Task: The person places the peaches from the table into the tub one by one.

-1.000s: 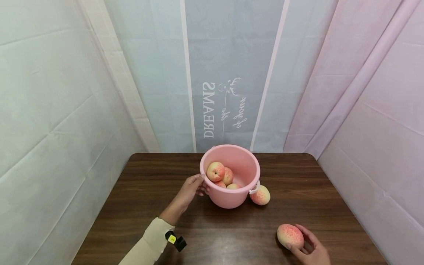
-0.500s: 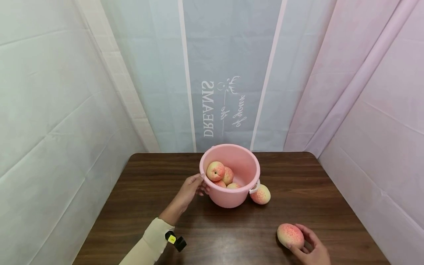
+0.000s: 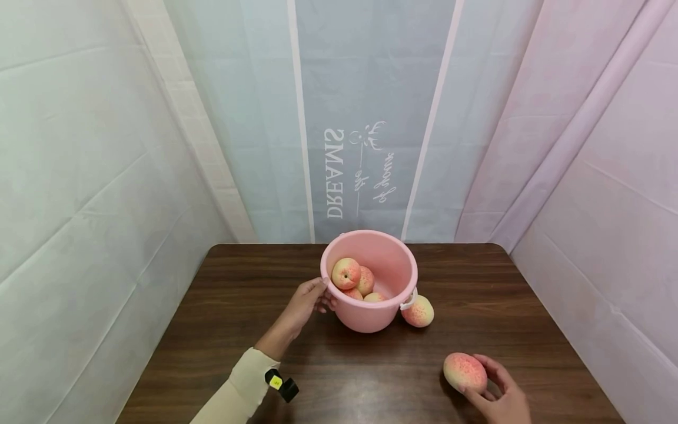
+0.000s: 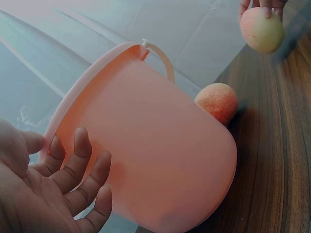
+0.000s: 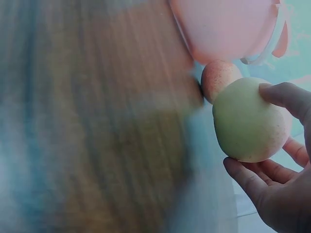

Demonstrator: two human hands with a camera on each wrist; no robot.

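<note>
A pink bucket (image 3: pixel 365 318) stands on the wooden table, several peaches (image 3: pixel 346 273) lying inside toward its left. My left hand (image 3: pixel 307 300) pinches the bucket's left rim between thumb and index finger; the other fingers curl loosely beside the wall in the left wrist view. At the front right, my right hand (image 3: pixel 503 391) grips a yellow-and-red peach (image 3: pixel 464 372) between thumb and fingers. The left wrist view shows this peach (image 4: pixel 262 31) held from above, a shadow beside it on the wood. Another peach (image 3: pixel 418 312) rests against the bucket's right side, under the white handle (image 3: pixel 409 300).
The dark wooden table (image 3: pixel 238 294) has rounded far corners. A grey-blue printed curtain (image 3: pixel 365 88) hangs behind its back edge, and pale cloth walls (image 3: pixel 90 235) close in both sides. A black wrist device (image 3: pixel 281 386) sits on the left sleeve.
The peach in my right hand has risen slightly and tilted a little. My left hand keeps its hold on the bucket rim, and the peaches in the bucket stay put.
</note>
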